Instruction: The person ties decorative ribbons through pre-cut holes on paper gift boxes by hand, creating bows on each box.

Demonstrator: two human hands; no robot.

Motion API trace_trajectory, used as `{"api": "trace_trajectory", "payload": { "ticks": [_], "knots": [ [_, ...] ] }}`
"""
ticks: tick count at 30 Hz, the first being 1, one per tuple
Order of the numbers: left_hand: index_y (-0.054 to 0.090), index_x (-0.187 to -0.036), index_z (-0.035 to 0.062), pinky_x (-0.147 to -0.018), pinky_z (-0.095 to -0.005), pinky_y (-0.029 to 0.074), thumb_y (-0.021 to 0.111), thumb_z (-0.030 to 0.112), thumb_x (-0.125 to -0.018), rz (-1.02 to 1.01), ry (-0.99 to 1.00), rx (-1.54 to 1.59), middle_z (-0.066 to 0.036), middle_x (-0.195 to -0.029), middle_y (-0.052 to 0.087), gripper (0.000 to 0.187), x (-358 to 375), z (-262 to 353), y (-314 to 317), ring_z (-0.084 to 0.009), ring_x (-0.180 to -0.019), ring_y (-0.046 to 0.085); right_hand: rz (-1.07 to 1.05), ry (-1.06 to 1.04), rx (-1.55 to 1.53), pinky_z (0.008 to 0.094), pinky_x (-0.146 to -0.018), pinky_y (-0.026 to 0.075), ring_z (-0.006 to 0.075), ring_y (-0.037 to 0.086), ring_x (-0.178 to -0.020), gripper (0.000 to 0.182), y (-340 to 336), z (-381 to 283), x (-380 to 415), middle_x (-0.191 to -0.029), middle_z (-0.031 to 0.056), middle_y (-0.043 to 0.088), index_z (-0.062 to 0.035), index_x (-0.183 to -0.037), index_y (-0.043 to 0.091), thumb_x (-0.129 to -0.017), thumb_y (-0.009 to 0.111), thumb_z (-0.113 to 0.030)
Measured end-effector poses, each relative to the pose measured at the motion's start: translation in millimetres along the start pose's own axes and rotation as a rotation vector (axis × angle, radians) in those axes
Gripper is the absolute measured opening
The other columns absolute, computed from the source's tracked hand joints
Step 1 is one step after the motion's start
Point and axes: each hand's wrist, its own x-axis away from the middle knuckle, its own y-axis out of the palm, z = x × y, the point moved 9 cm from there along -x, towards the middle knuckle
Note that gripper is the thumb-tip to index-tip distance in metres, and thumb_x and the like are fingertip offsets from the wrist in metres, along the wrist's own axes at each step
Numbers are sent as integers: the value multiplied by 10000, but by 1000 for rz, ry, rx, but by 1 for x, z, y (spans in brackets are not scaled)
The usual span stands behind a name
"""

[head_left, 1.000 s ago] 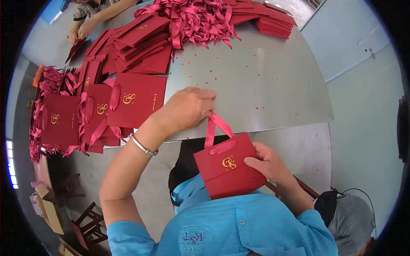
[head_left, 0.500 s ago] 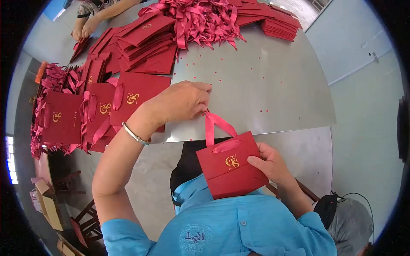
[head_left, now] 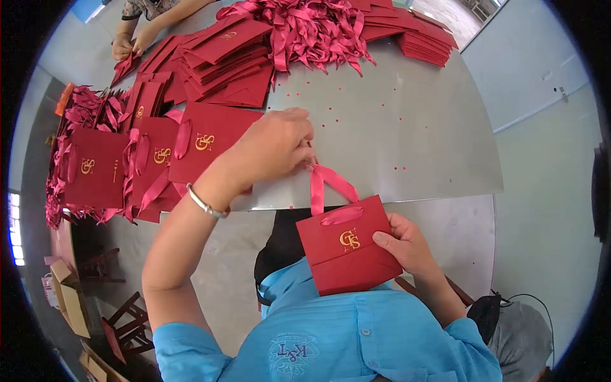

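A small red paper bag (head_left: 347, 267) with gold lettering is tilted over my lap, in front of the table's near edge. My right hand (head_left: 407, 245) grips its right side, thumb on the front. Above it, my left hand (head_left: 280, 143) pinches the end of a pink ribbon (head_left: 335, 181) that runs up from the bag's top. A second ribbon loop lies across the bag's front. Left of my left hand, finished-looking red bags with ribbon handles (head_left: 205, 141) lie along the table edge.
The metal table (head_left: 445, 153) carries scattered red dots, stacked red bags (head_left: 223, 63), a heap of pink ribbons (head_left: 318, 32) and another stack (head_left: 428, 48) at the back. Across the table, a person's hands (head_left: 130, 46) hold a red piece. Open cartons (head_left: 71, 302) and a stool stand at left.
The view has shifted slightly. Both of my hands keep their holds on the ribbon and the bag, with little movement. The other person's hands have moved slightly over the red piece.
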Motion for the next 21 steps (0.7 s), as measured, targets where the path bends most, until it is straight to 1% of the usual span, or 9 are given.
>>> {"api": "trace_trajectory", "payload": {
  "ticks": [4, 8, 9, 12, 14, 15, 17, 19, 21],
  "knots": [
    [620, -830, 22, -603, -421, 504, 654, 158, -811, 352, -84, 52, -153, -779, 644, 141, 32, 18, -17, -360, -690, 622, 3, 15, -24, 292, -872, 505, 131, 618, -978, 299, 2, 1, -1, -1109, 90, 643, 25, -1203, 533, -924, 585, -71],
    [667, -738, 39, -547, -404, 481, 671, 212, -818, 189, -418, 188, -164, -618, 591, 191, 86, 28, 4, -362, -607, 602, 17, 15, -28, 288, -876, 501, 130, 614, -983, 303, 3, -3, -2, -1118, 90, 639, 22, -1204, 528, -923, 588, -74],
    [699, -801, 2, -492, -318, 446, 679, 201, -853, 155, -455, 213, -144, -582, 601, 206, 99, 30, 12, -217, -489, 588, 17, 22, -45, 289, -882, 498, 131, 611, -992, 308, 3, -3, -3, -1125, 91, 636, 21, -1208, 524, -922, 588, -73],
    [698, -889, -17, -563, -292, 488, 669, 179, -881, -31, -653, 404, -105, -678, 671, 198, 127, 22, 57, -139, -591, 623, 0, 31, -51, 293, -896, 490, 133, 605, -1009, 313, 3, 3, -7, -1136, 90, 631, 19, -1216, 516, -924, 583, -71],
    [624, -1060, -53, -713, -278, 526, 643, 151, -912, 111, -730, 1013, -99, -903, 697, 253, 137, 17, 100, -125, -812, 645, -21, 34, -30, 296, -903, 487, 135, 602, -1018, 314, 5, 4, -8, -1140, 89, 629, 18, -1220, 512, -926, 578, -69],
    [624, -1060, -53, -713, -278, 526, 643, 151, -912, 112, -733, 1017, -99, -903, 697, 253, 137, 20, 112, -125, -812, 645, -25, 12, -34, 290, -893, 489, 125, 598, -1010, 318, 8, 1, -8, -1133, 82, 624, 17, -1228, 505, -933, 578, -76],
    [500, -1194, -74, -863, -288, 509, 634, 112, -915, 358, -709, 1452, -141, -1099, 644, 361, 134, 25, 124, -165, -985, 621, -28, -8, -33, 283, -882, 490, 116, 594, -1003, 322, 11, -1, -7, -1126, 74, 619, 16, -1235, 497, -939, 578, -83],
    [464, -1210, -59, -890, -299, 506, 629, 91, -910, 315, -720, 1433, -159, -1113, 638, 374, 132, 29, 124, -186, -1012, 622, 0, -41, -28, 284, -888, 483, 120, 590, -1008, 334, 9, -1, -3, -1130, 67, 615, 21, -1242, 490, -942, 581, -93],
    [483, -1172, -37, -896, -302, 509, 633, 55, -900, 499, -864, 1736, -152, -1135, 625, 324, 141, 29, 131, -188, -1030, 614, 0, -39, 29, 289, -897, 481, 127, 592, -1015, 331, 9, 2, -2, -1130, 75, 620, 22, -1237, 495, -940, 578, -96]
  ]
}}
